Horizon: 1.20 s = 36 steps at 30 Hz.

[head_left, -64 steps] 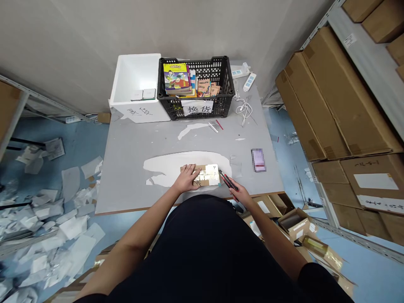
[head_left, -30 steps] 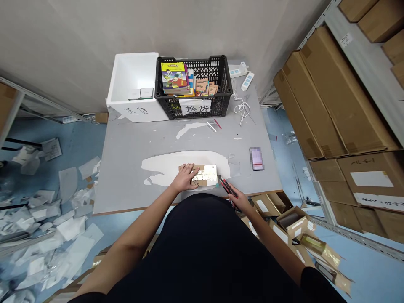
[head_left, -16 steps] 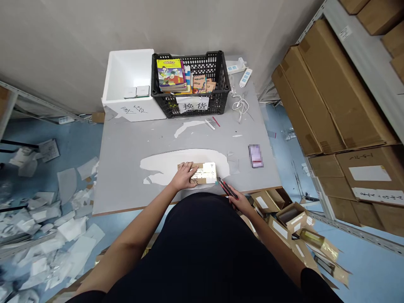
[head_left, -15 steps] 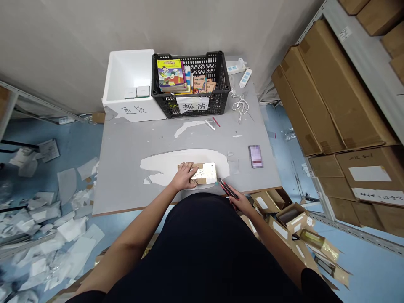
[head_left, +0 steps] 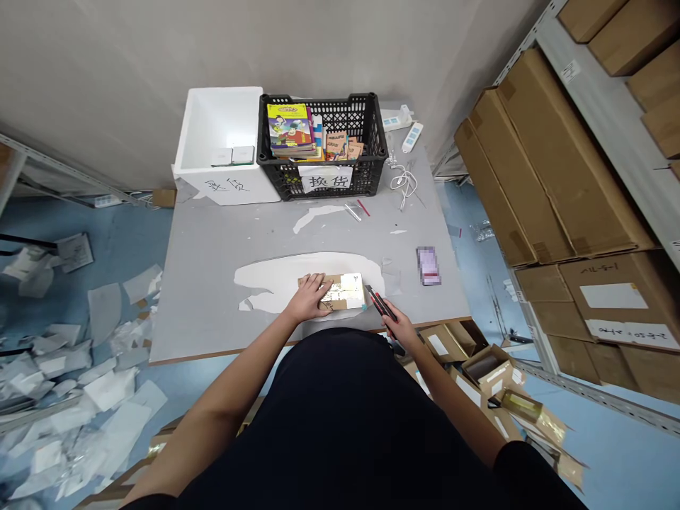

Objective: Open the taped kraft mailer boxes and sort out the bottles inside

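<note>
A small brown cardboard box (head_left: 348, 292) with a white label lies on a white paper sheet (head_left: 270, 273) near the table's front edge. My left hand (head_left: 309, 297) rests on the box's left part, its fingers spread and pressing on the top. In my right hand (head_left: 399, 327) is a red and black box cutter (head_left: 382, 304), gripped by the handle. The cutter's tip is close to the box's right end; whether it touches cannot be made out.
Behind stand a white foam box (head_left: 223, 185) and a black crate (head_left: 323, 170) of books. A blurred purple item (head_left: 428, 266) lies right. Cartons fill the right shelf (head_left: 600, 92); opened boxes (head_left: 486, 368) and paper scraps (head_left: 114, 386) cover floor areas.
My right hand and the cutter have shifted slightly up and left beside the box's right end. My left hand stays on the box. The view has turned a little.
</note>
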Each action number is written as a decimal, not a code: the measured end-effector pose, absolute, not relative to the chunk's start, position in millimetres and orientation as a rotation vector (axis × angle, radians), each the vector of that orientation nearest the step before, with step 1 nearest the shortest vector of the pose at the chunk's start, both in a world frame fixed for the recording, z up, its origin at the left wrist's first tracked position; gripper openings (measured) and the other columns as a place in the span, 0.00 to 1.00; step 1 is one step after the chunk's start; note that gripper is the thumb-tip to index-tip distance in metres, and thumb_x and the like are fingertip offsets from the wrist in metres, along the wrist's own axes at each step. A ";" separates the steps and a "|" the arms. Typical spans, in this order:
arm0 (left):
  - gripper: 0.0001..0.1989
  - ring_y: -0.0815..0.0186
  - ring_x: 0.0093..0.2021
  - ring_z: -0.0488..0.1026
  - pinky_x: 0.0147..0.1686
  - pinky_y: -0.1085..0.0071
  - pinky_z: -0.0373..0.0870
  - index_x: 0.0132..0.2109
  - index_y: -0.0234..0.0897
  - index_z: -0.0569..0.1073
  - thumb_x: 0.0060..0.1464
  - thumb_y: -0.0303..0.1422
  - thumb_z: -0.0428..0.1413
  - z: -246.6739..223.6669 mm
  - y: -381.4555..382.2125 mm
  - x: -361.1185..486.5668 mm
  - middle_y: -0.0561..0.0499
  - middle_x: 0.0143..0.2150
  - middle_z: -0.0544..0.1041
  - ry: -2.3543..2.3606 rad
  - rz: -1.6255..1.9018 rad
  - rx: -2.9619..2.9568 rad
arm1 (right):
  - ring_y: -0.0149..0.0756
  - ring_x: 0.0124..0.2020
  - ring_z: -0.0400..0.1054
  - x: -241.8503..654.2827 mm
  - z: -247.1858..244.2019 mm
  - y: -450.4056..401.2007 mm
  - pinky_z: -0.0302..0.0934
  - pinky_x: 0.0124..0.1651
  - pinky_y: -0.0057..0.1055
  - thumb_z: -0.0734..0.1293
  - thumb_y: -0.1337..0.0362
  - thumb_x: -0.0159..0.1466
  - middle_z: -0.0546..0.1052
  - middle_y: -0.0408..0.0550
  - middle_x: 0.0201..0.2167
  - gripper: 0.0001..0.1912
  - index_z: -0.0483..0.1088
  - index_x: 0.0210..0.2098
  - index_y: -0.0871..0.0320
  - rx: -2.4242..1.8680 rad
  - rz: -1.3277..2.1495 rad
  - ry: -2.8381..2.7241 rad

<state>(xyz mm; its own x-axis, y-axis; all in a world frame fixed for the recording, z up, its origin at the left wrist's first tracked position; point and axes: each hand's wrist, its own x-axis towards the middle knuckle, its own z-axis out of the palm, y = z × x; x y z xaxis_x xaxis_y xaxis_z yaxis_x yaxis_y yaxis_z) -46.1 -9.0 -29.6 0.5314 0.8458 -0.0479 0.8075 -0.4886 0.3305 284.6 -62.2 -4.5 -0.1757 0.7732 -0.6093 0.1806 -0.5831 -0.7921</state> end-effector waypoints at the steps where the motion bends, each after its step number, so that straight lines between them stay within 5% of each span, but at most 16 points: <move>1: 0.45 0.42 0.65 0.50 0.61 0.44 0.46 0.67 0.39 0.57 0.45 0.50 0.61 -29.2 -9.0 -46.2 0.34 0.66 0.56 1.375 0.170 2.463 | 0.24 0.16 0.58 280.8 -5.1 -59.3 0.54 0.15 0.21 0.64 0.57 0.61 0.70 0.39 0.27 0.36 0.53 0.67 0.50 -1.651 1.807 -1.095; 36: 0.47 0.42 0.65 0.51 0.62 0.44 0.45 0.67 0.38 0.57 0.44 0.53 0.61 -31.1 -2.1 -41.9 0.33 0.66 0.57 1.477 0.196 2.388 | 0.25 0.16 0.62 308.9 -11.7 -89.8 0.57 0.16 0.22 0.67 0.53 0.60 0.73 0.38 0.26 0.37 0.54 0.66 0.49 -1.616 1.863 -1.018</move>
